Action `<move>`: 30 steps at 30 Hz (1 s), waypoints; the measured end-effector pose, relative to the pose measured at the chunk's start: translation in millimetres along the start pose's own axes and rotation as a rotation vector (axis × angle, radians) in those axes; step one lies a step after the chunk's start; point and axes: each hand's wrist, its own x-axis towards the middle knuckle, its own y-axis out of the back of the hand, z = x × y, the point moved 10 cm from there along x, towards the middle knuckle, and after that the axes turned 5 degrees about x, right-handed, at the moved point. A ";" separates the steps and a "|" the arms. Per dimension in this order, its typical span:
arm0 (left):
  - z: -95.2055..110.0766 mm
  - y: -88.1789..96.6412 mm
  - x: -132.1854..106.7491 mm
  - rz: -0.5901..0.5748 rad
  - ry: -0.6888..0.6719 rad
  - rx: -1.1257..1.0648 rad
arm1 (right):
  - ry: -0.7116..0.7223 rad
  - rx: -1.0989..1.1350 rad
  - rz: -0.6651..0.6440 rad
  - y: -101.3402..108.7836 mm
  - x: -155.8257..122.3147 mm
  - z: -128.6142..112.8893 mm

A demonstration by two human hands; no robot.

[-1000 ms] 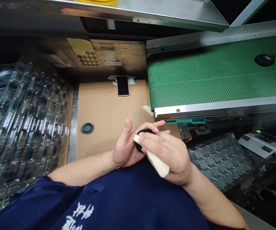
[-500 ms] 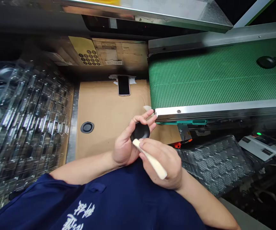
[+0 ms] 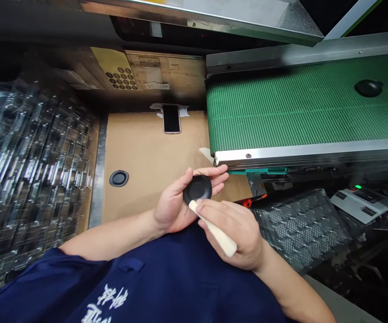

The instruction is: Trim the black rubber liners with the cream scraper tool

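Observation:
On the palm and fingers of my left hand [image 3: 178, 202] rests a round black disc [image 3: 197, 189], its recessed face turned up. The thumb lies against the disc's left edge while the other fingers stretch out to the right beneath it. My right hand [image 3: 236, 226] is closed around a cream-coloured, stick-like tool [image 3: 216, 231]. The tool's upper end is close to the lower edge of the disc; whether it touches I cannot tell. Another black disc [image 3: 119, 178] lies on the cardboard sheet [image 3: 147, 157] to the left.
A green conveyor belt [image 3: 264, 107] carries a black disc [image 3: 368, 88], with part of another at the right edge. A phone [image 3: 171, 120] lies at the cardboard's back. Stacked clear plastic trays [image 3: 46, 170] stand left; another tray [image 3: 302, 220] and a grey device [image 3: 362, 204] are right.
My left fingers have straightened from a curl, and the disc now lies flatter with its face showing. On the belt, the disc has shifted slightly left, and another appears at the right edge.

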 end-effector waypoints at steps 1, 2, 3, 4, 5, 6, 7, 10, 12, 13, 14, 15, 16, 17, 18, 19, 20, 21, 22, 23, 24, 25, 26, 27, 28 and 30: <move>-0.7 -1.1 -0.3 -0.011 0.011 0.000 | -0.003 0.027 0.003 0.4 0.7 -2.6; -1.2 -2.6 -1.1 -0.023 0.023 -0.003 | -0.013 0.037 0.023 3.7 1.9 -3.4; -1.9 -4.2 -2.2 -0.034 0.037 -0.009 | -0.030 0.028 0.052 8.9 3.3 -2.6; -2.9 -5.5 -3.6 -0.041 0.053 -0.020 | -0.048 0.003 0.072 13.9 4.9 -0.9; -4.6 -6.5 -5.1 -0.044 0.074 -0.031 | -0.058 -0.034 0.073 17.4 6.7 0.9; -6.6 -7.2 -6.6 -0.044 0.094 -0.041 | -0.061 -0.072 0.050 18.4 8.6 2.6; -9.1 -7.7 -8.0 -0.042 0.115 -0.048 | -0.048 -0.105 0.012 17.5 10.6 3.1; -17.5 -8.5 -11.0 -0.038 0.178 -0.036 | 0.033 -0.177 -0.081 13.4 15.4 -1.4; -19.1 -7.7 -10.8 -0.031 0.187 -0.025 | 0.053 -0.251 -0.069 16.3 17.9 -5.6; -17.7 -6.8 -10.0 -0.027 0.173 -0.025 | 0.042 -0.296 -0.057 18.4 18.8 -7.1; -15.0 -6.3 -8.7 -0.027 0.146 -0.024 | 0.014 -0.336 -0.053 19.9 19.3 -7.6; -11.7 -5.9 -7.3 -0.032 0.114 -0.019 | -0.023 -0.358 -0.060 20.3 19.3 -7.3; -8.7 -5.9 -6.1 -0.039 0.083 -0.012 | -0.063 -0.357 -0.077 19.4 18.8 -6.3; -6.8 -6.3 -5.0 -0.049 0.062 -0.004 | -0.095 -0.332 -0.100 17.3 18.0 -5.4; -6.5 -6.7 -4.2 -0.056 0.054 0.002 | -0.110 -0.285 -0.116 14.9 17.3 -5.3; -7.9 -7.0 -3.7 -0.059 0.062 0.005 | -0.103 -0.229 -0.123 12.7 17.0 -6.2; -10.6 -7.3 -3.5 -0.059 0.083 0.006 | -0.076 -0.177 -0.118 11.5 16.9 -8.0; -14.4 -7.6 -3.7 -0.056 0.115 0.005 | -0.045 -0.139 -0.101 11.8 16.8 -9.4; -18.3 -7.6 -4.2 -0.049 0.149 0.006 | -0.019 -0.124 -0.074 13.5 16.4 -9.8; -21.0 -7.4 -4.7 -0.040 0.174 0.009 | -0.011 -0.134 -0.045 16.1 15.8 -8.6; -22.3 -7.0 -5.1 -0.029 0.186 0.012 | -0.024 -0.164 -0.019 19.0 14.8 -6.1; -22.2 -6.6 -5.2 -0.022 0.185 0.013 | -0.052 -0.204 0.000 21.7 13.5 -3.0; -20.9 -6.4 -4.9 -0.017 0.172 0.011 | -0.091 -0.240 0.007 23.6 12.1 0.2; -18.7 -6.4 -4.4 -0.016 0.150 0.006 | -0.128 -0.261 -0.004 23.8 10.9 2.8; -16.5 -6.7 -3.8 -0.019 0.128 -0.002 | -0.155 -0.259 -0.029 22.2 9.9 4.4; -16.2 -7.4 -3.0 -0.026 0.121 -0.019 | -0.153 -0.199 -0.079 17.1 10.1 3.0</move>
